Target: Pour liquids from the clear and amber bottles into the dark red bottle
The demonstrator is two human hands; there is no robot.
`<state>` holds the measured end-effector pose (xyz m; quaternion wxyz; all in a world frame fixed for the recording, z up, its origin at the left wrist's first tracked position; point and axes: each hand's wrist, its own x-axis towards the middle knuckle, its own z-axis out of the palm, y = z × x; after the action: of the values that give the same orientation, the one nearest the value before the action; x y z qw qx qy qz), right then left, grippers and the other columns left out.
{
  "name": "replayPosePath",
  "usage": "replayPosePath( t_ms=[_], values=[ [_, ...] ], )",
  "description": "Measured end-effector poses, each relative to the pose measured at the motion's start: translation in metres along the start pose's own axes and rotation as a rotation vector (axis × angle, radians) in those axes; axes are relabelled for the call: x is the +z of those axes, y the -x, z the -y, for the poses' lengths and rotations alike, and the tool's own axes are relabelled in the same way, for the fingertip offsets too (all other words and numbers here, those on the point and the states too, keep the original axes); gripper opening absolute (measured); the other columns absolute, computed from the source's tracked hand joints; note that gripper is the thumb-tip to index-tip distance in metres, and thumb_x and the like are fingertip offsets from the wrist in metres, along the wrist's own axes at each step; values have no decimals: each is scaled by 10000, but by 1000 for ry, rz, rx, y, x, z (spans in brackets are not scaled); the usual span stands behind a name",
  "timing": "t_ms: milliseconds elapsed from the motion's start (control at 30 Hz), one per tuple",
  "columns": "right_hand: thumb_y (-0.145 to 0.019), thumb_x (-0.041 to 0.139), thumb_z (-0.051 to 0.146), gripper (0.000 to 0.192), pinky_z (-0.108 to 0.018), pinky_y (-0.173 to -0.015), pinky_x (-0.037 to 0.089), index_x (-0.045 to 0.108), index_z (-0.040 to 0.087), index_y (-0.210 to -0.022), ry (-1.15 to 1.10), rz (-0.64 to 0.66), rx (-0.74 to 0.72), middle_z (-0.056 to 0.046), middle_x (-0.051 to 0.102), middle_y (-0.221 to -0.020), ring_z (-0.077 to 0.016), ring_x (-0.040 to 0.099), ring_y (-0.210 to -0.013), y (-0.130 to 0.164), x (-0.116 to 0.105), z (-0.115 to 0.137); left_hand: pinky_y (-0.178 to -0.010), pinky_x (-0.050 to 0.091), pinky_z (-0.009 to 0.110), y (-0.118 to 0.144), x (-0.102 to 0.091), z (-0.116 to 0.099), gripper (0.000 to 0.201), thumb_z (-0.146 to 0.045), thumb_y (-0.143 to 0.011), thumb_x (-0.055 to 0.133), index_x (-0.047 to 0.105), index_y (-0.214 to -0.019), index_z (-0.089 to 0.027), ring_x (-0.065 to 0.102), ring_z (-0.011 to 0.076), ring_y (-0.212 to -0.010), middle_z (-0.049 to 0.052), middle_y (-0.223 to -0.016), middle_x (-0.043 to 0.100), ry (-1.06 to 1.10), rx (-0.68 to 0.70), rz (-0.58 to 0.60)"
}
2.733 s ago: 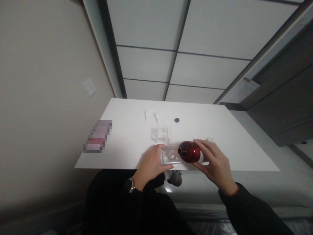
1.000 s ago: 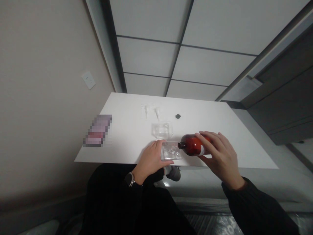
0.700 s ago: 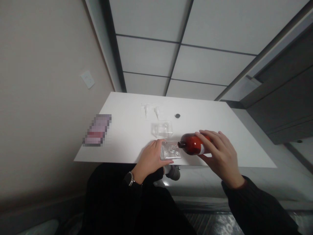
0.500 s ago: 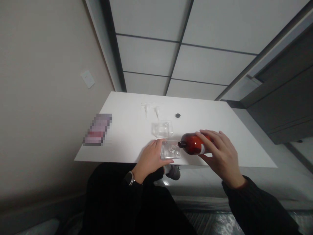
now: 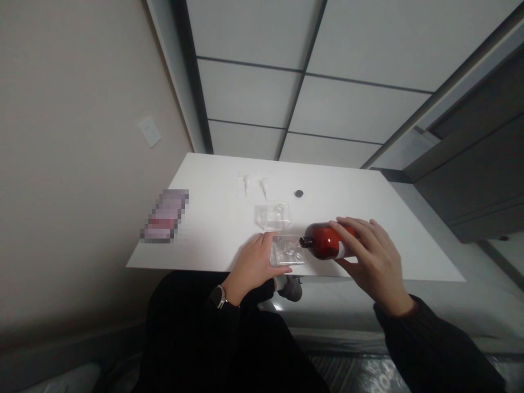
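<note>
Versus 2.7 s ago: amber-red bottle [image 5: 325, 248] lowered from foreshortened to near horizontal. Translucent, dark neck, white label band. Long axis 3-to-9 o'clock, mouth toward 9, just over clear square container [image 5: 287, 251] at desk [image 5: 213, 218] near edge. Right hand [image 5: 374, 259] grip closed around bottle; left hand [image 5: 256, 263] grip closed on container's side.

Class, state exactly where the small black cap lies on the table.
In the head view the small black cap lies alone on the white table, towards its far edge, beyond the red bottle and right of two white pump heads.
</note>
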<state>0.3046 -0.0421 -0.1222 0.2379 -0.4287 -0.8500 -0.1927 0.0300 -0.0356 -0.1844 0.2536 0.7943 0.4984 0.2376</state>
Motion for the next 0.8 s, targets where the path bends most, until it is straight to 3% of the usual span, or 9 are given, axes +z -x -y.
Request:
replayPosePath(
  t_ms=[500, 800],
  values=[
    [-867, 803, 119, 646, -592, -1070, 538, 558, 210, -1457, 28, 10, -14, -177, 702, -1357, -369, 683, -1206, -4, -5, -3, -979, 599, 548, 0, 2, 1, 789, -423, -748, 946, 505, -1351, -170, 690, 381, -1173, 160, -1274, 699, -22, 12, -4],
    [-858, 789, 86, 666, -595, -1056, 545, 550, 222, -1465, 51, 4, -19, -175, 706, -1346, -371, 689, -1189, -6, -7, -3, -993, 593, 538, 0, 2, 3, 770, -446, -768, 927, 500, -1352, -182, 689, 372, -1182, 159, -1282, 697, -31, 21, -9]
  ],
)
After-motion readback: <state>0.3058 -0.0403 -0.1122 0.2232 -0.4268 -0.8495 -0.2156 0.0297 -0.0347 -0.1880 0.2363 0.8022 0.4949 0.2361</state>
